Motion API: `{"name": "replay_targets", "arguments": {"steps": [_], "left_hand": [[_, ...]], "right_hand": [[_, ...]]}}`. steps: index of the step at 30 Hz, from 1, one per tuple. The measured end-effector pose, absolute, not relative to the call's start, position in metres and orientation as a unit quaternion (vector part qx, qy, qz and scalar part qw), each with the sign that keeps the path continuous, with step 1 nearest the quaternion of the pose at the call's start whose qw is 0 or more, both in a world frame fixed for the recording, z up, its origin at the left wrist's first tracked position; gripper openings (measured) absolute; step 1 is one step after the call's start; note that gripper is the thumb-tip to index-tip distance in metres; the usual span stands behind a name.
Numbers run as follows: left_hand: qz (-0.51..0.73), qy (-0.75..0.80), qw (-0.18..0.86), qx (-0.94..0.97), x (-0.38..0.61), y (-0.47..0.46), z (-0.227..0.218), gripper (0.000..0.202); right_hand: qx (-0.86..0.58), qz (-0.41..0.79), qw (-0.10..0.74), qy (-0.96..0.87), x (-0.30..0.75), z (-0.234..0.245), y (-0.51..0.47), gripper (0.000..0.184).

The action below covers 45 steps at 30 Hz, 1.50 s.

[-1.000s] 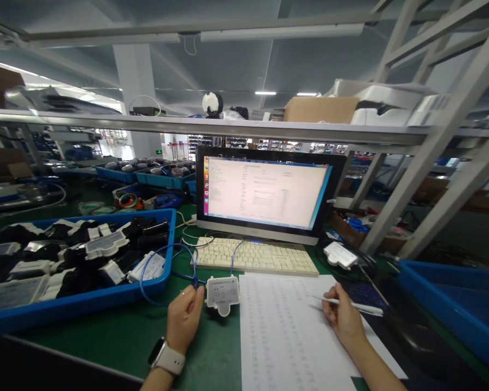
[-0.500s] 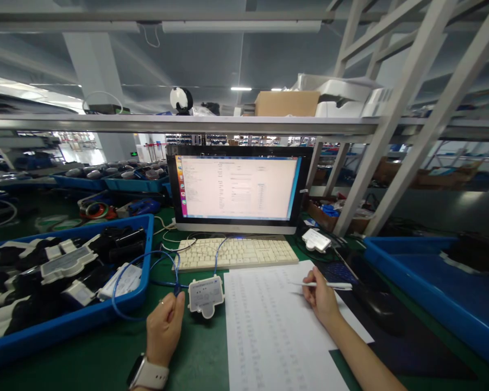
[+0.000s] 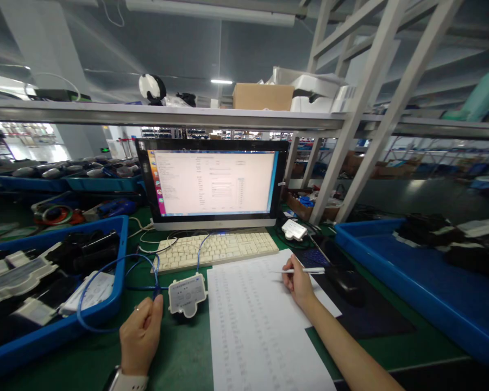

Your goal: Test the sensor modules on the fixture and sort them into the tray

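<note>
My left hand (image 3: 140, 332) is closed, thumb up, around the end of a blue cable (image 3: 156, 271) that loops up and to the left. Just right of it a white plastic module (image 3: 187, 294) with a printed grey label lies on the green table, and a blue cable runs from its top edge over the keyboard. In my right hand (image 3: 298, 282) is a white pen (image 3: 314, 270), pinched in the fingers and lying nearly level. That hand rests on printed sheets of paper (image 3: 244, 315) covered with rows of faint text.
Behind the papers stand a cream keyboard (image 3: 215, 250) and a lit monitor (image 3: 215, 184). A blue bin (image 3: 124, 255) of black and white devices is at left; another blue bin (image 3: 375, 271) is at right. A black mouse (image 3: 345, 285) and a white module (image 3: 294, 230) lie beside the papers.
The whole view has turned to the right, so everything sits further left. Both hands keep the same grip, the left on the cable and the right on the pen.
</note>
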<state>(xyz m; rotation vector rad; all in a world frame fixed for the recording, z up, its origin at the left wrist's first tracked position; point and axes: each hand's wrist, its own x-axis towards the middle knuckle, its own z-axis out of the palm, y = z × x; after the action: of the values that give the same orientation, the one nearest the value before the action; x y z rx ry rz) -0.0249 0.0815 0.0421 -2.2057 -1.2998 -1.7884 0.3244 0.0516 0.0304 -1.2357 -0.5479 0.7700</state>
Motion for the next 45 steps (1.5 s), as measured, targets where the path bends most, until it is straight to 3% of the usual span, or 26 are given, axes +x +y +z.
{"name": "replay_targets", "arguments": {"steps": [45], "left_hand": [[-0.571, -0.421, 0.023, -0.704, -0.0256, 0.0807, 0.0425, 0.042]], "right_hand": [[-0.549, 0.356, 0.719, -0.235, 0.3227, 0.0364, 0.0495, 0.051]]}}
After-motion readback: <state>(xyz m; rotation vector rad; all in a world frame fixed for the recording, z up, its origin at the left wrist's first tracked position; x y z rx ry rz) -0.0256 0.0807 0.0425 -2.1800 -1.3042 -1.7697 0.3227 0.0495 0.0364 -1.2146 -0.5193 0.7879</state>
